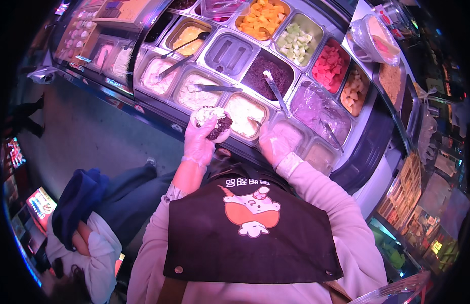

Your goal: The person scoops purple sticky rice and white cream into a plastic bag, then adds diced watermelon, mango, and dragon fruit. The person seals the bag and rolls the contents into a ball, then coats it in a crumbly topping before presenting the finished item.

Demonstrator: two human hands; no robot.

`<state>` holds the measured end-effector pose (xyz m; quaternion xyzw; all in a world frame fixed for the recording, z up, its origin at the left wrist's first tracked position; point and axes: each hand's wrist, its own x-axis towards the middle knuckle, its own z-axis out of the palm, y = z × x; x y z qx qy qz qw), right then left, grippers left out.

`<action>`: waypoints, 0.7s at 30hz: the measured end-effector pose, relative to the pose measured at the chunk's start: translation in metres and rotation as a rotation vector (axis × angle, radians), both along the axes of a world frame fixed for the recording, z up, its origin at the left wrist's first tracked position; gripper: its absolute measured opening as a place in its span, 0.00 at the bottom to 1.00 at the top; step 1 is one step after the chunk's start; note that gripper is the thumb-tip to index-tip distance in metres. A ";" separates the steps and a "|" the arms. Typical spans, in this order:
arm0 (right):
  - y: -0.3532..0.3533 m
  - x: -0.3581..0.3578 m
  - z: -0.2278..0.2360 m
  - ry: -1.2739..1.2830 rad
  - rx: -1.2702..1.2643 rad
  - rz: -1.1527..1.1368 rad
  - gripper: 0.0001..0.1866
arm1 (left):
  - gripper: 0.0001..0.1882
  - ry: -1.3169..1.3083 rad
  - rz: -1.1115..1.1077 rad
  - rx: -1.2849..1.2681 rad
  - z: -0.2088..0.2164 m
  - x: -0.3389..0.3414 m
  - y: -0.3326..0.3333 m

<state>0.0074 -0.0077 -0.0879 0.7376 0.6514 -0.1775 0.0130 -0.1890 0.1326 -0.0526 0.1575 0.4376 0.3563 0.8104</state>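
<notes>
My gloved left hand (198, 144) cups a round, pale filled wrapper (222, 136) beside the near row of steel tubs. White cream and a dark, grainy filling lie on top of it. My gloved right hand (273, 146) is curled at the near edge, between a tub of white cream (242, 115) and a tub of pale purple paste (287, 133). What its fingers close on is hidden; a spatula end (256, 121) shows in the cream just beside them. Farther left, a spatula (214, 87) lies across another tub of white cream (190, 96).
Tubs of mango cubes (262, 19), green cubes (297, 43), red cubes (328, 63) and dark purple grains (268, 76) fill the counter. Film covers a purple paste (316, 104). A wrapped stack of bowls (375, 40) stands at right. Another person (88, 243) is at lower left.
</notes>
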 end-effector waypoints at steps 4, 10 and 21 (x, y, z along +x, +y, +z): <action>0.002 0.005 0.018 0.066 -0.109 0.154 0.13 | 0.21 0.000 -0.034 0.000 0.008 0.002 0.001; 0.006 0.012 0.010 0.265 -0.079 -0.036 0.10 | 0.25 -0.008 -0.031 0.021 0.009 -0.003 0.004; -0.003 -0.003 0.145 1.663 -0.474 -0.827 0.08 | 0.26 -0.214 -0.012 0.114 0.033 -0.006 0.001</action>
